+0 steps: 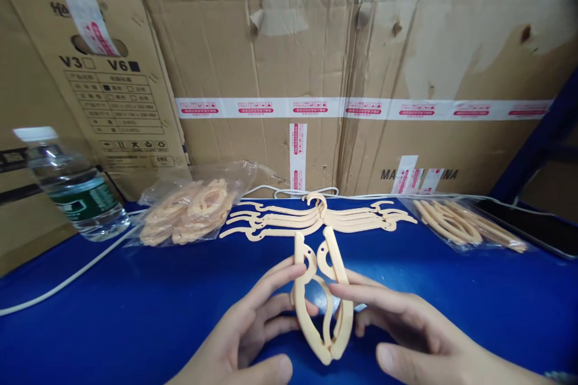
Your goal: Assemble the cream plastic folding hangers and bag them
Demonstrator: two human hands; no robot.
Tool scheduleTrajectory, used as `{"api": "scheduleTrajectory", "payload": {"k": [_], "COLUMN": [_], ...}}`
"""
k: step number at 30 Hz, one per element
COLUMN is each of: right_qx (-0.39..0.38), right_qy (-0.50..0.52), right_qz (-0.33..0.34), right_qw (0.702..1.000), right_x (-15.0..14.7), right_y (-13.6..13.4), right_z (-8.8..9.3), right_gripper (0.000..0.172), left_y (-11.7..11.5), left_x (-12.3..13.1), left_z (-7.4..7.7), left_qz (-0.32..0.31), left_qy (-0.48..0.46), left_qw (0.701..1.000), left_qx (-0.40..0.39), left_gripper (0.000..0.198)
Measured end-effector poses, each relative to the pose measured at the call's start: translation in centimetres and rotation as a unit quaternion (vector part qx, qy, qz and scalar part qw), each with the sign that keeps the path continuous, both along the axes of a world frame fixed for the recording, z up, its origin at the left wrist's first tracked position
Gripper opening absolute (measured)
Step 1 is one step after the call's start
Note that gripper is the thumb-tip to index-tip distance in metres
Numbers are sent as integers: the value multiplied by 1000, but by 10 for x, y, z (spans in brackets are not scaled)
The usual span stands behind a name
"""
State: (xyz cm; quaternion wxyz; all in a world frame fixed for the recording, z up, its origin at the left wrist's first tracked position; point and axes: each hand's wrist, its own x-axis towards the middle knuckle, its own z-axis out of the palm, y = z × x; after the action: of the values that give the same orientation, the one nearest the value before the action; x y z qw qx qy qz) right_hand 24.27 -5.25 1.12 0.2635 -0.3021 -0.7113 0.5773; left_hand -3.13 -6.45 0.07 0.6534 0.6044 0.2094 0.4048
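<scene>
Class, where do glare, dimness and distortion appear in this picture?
Head view: pale glare on the blue table, seen through the folded hanger; head view: top right corner darkened; head view: bottle leaning outward, perhaps from wide-angle distortion.

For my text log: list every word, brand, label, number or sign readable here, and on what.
"V3": left carton
"V6": left carton
"MA … INA": back cardboard, white tape between them
Too small, blurred or covered: left carton's characters, table, symbol row; tape's red print; green bottle label; left-edge characters
</scene>
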Motion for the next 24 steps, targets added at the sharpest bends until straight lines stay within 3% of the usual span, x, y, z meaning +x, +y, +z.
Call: {"api": "scheduleTrajectory", "payload": {"k": [4,8,13,20,24], "right_qx": [9,61,210,330,332], "right_qy": [-54,-145,-215,-321,-351], "right_qz": [-1,-8,-2,-4,5], "right_qw": [998,988,954,888,875], "right_x": [2,2,-7,-19,-17], "right_y": [-3,-5,-9,-7,-6], "right_z": [4,9,19,22,19], "right_gripper": [46,50,52,54,53], "left_y": [4,4,-5,-11,-11], "left_x": [1,0,-3,-4,0], "left_z": [-3,-9,1,11,11], "left_qz": [-42,-2,112,112,107], "left_qy": [15,93,313,454,468], "left_qw": [998,988,916,844,835], "left_qx": [38,124,225,264,269], "left_gripper": [61,65,70,68,71]}}
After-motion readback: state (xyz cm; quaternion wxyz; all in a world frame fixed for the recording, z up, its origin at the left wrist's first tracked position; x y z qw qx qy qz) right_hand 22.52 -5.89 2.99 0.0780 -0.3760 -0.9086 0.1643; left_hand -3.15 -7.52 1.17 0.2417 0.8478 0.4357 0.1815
